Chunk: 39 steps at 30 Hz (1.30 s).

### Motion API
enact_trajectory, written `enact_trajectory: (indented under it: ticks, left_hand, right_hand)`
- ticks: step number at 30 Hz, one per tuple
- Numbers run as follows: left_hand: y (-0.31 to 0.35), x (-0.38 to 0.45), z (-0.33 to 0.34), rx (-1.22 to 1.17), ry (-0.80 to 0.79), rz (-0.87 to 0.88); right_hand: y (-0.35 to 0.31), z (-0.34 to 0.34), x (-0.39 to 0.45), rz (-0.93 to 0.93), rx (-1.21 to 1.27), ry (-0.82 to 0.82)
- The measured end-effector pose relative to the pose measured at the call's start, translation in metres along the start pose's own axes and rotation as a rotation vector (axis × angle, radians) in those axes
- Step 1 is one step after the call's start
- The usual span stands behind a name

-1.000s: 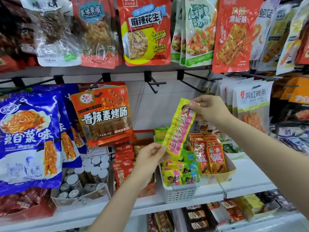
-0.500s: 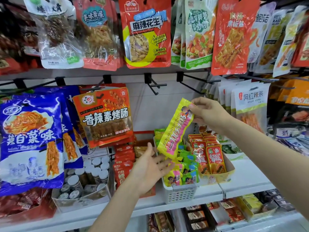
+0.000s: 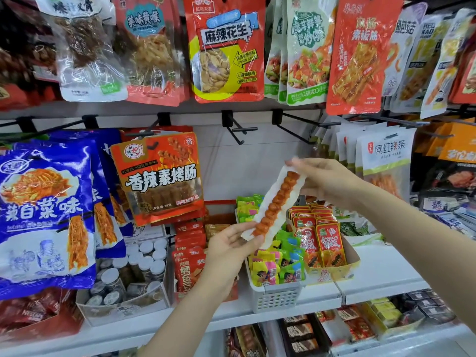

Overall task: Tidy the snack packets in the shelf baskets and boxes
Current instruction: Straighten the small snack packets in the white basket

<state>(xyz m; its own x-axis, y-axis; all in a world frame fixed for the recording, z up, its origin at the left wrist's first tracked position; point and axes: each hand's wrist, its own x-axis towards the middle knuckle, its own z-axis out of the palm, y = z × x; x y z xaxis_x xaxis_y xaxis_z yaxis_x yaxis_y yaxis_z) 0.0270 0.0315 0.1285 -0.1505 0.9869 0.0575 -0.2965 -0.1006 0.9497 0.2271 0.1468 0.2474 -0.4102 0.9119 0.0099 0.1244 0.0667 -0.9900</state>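
From my remote seat I watch a long snack packet (image 3: 274, 206) turn over in front of the shelf (image 3: 381, 282): half a second ago its yellow-and-pink printed face looked at the camera, and now its clear back shows, a row of reddish twisted pieces running down the middle between white edges. The right hand (image 3: 328, 181) pinches the packet's top end, as it did a moment ago, while the left hand (image 3: 233, 249), which was spread loose beneath it, now has its fingers closed on the bottom end, so both hands hold the packet taut and slanted, top toward the right. It hangs in the air just above the white basket (image 3: 277, 296) at the shelf's front edge, where small yellow, green and blue packets (image 3: 277, 269) sit in rows; the cardboard box (image 3: 349, 264) of red packets stands just to the basket's right. I read the flip as a check of the item before placing it. I judge it is not yet filed: no container on the shelf plainly holds matching long packets, so its home is unclear.
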Motion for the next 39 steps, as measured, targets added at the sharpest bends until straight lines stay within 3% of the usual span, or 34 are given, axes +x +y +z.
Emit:
enact_trajectory:
  ticks: [2, 8, 10, 14, 18, 27, 30, 33, 39]
  left_hand:
    - [-0.002, -0.001, -0.002, 0.033, 0.017, 0.054]
    - [0.000, -0.004, -0.002, 0.026, 0.010, 0.085]
    - [0.002, -0.004, -0.002, -0.182, -0.053, -0.037]
    - [0.013, -0.005, -0.003, -0.668, -0.198, -0.480]
    - [0.011, -0.004, 0.000, -0.713, -0.176, -0.436]
    - [-0.002, 0.009, -0.007, -0.153, 0.113, -0.066]
    - [-0.002, 0.012, -0.006, -0.003, 0.152, 0.003]
    - [-0.002, 0.021, -0.007, 0.102, 0.126, 0.056]
    - [-0.015, 0.049, -0.034, 0.572, 0.282, 0.118]
  right_hand:
    - [0.004, 0.000, 0.000, -0.052, -0.087, 0.054]
    - [0.004, 0.005, 0.000, -0.065, -0.015, 0.058]
    - [0.004, 0.007, -0.001, -0.059, -0.003, 0.059]
    - [0.000, 0.005, -0.008, -0.109, 0.073, -0.073]
    - [-0.002, 0.002, -0.010, -0.117, 0.105, -0.139]
    - [0.000, -0.012, -0.006, 0.050, 0.177, -0.251]
    - [0.002, -0.009, -0.004, 0.016, -0.097, -0.209]
    - [0.004, -0.007, -0.003, -0.111, -0.454, -0.096]
    - [0.008, -0.029, -0.001, -0.357, -0.610, 0.328]
